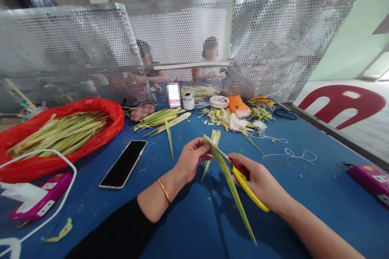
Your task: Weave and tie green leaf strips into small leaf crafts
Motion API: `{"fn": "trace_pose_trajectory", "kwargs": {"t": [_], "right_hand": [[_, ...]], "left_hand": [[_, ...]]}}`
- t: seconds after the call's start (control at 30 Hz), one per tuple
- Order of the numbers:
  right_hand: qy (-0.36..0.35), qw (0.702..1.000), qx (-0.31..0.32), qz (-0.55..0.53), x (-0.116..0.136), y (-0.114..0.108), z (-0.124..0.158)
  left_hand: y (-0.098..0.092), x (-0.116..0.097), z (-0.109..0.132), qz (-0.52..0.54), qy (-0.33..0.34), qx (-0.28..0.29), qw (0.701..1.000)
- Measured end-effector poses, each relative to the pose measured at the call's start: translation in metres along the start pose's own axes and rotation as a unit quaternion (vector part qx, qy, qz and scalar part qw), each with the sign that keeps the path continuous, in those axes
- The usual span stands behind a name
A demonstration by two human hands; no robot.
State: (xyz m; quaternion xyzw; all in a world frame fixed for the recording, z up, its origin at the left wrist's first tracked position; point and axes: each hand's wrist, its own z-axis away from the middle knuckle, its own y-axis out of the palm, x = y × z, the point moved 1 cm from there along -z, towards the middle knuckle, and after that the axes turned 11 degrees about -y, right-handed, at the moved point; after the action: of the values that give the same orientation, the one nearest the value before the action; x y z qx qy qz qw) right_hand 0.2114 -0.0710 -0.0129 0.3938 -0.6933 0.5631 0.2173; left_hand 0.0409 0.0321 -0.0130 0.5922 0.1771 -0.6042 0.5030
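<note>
My left hand [193, 156] pinches a long green leaf strip [232, 188] near its upper end, and the strip hangs down to the right. My right hand [257, 176] grips a pair of scissors [251, 189] with yellow and red handles. The scissor blades lie along the upper end of the strip, close to my left fingertips; whether they are cutting into it I cannot tell. Behind my left fingers a second pale green leaf piece [215, 136] shows, partly hidden by the hand and blades.
A red plastic bag [117, 119] of long leaves stands left, near a phone [123, 165]. Leaf bundles [164, 117], leaf scraps [217, 119], a tape roll [219, 101] and white string [299, 154] lie behind. Purple power strips [369, 180] flank the table. Two people sit beyond the perforated screen [182, 28].
</note>
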Motion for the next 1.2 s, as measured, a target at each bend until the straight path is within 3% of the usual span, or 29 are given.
{"fn": "trace_pose_trajectory", "kwargs": {"t": [0.4,0.53,0.67,0.83,0.97,1.07,1.13,1.2], "right_hand": [[-0.009,1.000,-0.010,0.017,0.000,-0.003,0.001],[0.011,0.994,-0.082,0.070,-0.008,-0.007,-0.001],[0.074,0.965,-0.143,0.209,-0.023,-0.022,-0.003],[0.152,0.909,-0.069,0.381,-0.039,-0.033,-0.003],[0.128,0.895,-0.021,0.427,-0.039,-0.031,-0.002],[0.038,0.928,-0.084,0.362,-0.025,-0.028,-0.006],[0.008,0.972,-0.115,0.206,-0.011,-0.023,-0.012],[0.029,0.997,-0.076,0.006,0.003,-0.012,-0.022]], "left_hand": [[-0.002,-0.001,-0.001,-0.015,-0.033,0.003,0.999],[-0.001,-0.003,0.001,0.001,-0.053,-0.015,0.998],[-0.004,-0.007,0.001,0.036,-0.067,-0.046,0.996],[-0.008,-0.011,-0.001,0.056,-0.063,-0.080,0.993],[-0.009,-0.014,-0.001,0.048,-0.048,-0.112,0.991],[-0.008,-0.014,0.000,0.049,-0.030,-0.111,0.992],[-0.007,-0.014,0.002,0.042,-0.015,-0.102,0.994],[-0.005,-0.014,0.003,0.030,-0.006,-0.093,0.995]]}}
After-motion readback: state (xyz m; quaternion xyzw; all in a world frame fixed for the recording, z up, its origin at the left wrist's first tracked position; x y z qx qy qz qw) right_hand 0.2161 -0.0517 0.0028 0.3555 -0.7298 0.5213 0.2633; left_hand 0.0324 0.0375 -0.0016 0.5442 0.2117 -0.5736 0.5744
